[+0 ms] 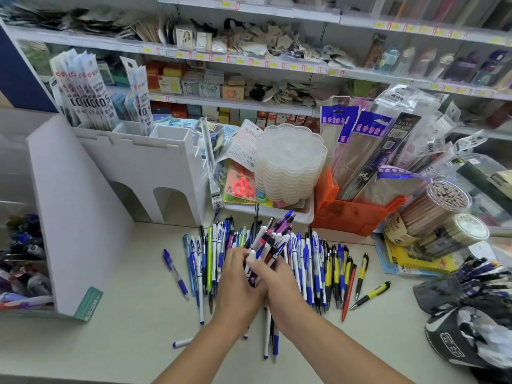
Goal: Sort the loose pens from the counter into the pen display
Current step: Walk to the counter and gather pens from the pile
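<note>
Both hands clamp one mixed fistful of white, blue and purple plastic pens: left hand and right hand curled round it, just above the loose pen pile on the pale counter. Step: gathering. Next, probably: carry left to the white board pen display.

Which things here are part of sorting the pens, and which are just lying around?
Part of the job: bundle of pens held by left hand and right hand; loose pens; white pen display.
Lying about: stacked plastic trays; orange bin; scissors.
</note>
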